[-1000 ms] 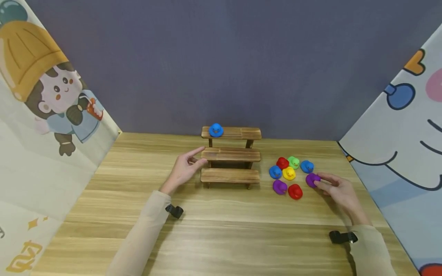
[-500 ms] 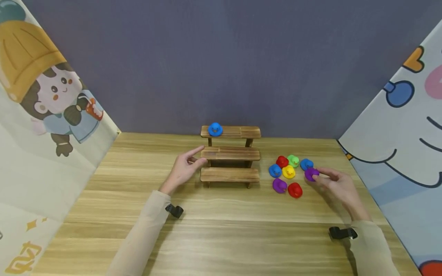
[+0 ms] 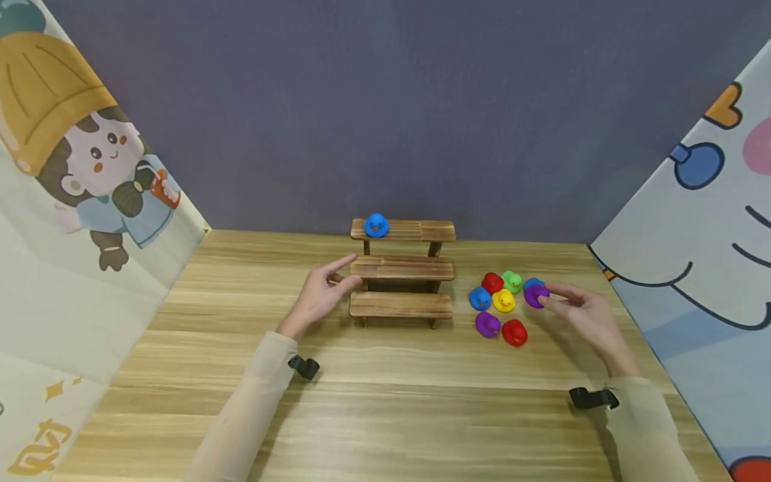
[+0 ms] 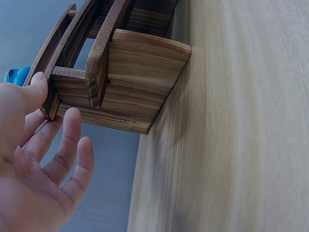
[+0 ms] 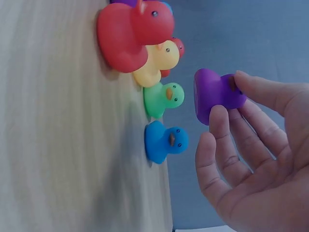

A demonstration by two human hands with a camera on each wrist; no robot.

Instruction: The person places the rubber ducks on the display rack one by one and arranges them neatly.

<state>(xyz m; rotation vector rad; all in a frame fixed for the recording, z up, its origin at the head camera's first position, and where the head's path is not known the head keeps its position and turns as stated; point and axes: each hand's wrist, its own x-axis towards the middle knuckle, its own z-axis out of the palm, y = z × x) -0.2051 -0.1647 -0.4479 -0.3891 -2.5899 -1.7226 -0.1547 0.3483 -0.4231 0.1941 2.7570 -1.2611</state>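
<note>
My right hand (image 3: 587,321) pinches a purple rubber duck (image 5: 212,94) by its head between thumb and fingers, lifted off the table. In the head view that duck partly covers a blue duck (image 3: 531,284) standing behind it. My left hand (image 3: 322,294) is at the left end of a three-step wooden stand (image 3: 400,305), with thumb and index finger on either side of the middle step's end (image 4: 50,104). On the stand's top step, at the left, sits a blue duck (image 3: 376,225).
Right of the stand, several ducks stand on the wooden table (image 3: 385,415): red (image 3: 515,333), purple (image 3: 488,325), yellow (image 3: 503,300), blue (image 3: 480,298), green (image 3: 512,281) and another red (image 3: 492,282). A dark wall (image 3: 397,114) rises behind the table, with printed panels at both sides.
My right hand has lifted the purple duck and moved it away from me and slightly left, until it overlaps the blue one. My left hand keeps its place at the stand.
</note>
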